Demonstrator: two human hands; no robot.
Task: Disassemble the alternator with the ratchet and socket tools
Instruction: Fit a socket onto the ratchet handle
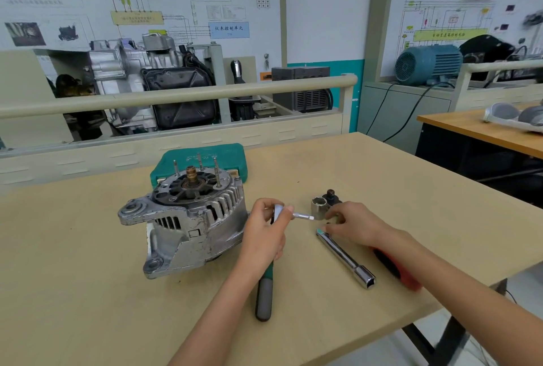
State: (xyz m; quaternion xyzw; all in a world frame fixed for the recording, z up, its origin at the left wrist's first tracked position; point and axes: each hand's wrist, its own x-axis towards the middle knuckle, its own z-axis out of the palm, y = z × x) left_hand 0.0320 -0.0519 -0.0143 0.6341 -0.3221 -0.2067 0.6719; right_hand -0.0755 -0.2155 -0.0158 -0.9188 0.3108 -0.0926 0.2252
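Note:
The silver alternator [188, 218] stands on the wooden table [88, 307], rear end up, with its brass shaft tip and several studs showing. My left hand [264, 236] grips the head of the ratchet [264, 295], whose grey and green handle points toward me. A short drive bit [304, 215] sticks out to the right from the ratchet head. My right hand [352, 226] rests with curled fingers over the near end of a long chrome deep socket [346, 259]. A short hex socket [319, 207] stands just beyond my right fingers.
A green tool case [205, 159] lies behind the alternator. A small black part [332, 196] sits behind the short socket. A red-handled tool [399, 271] lies under my right forearm near the table's right edge. A railing and training rigs stand behind the table.

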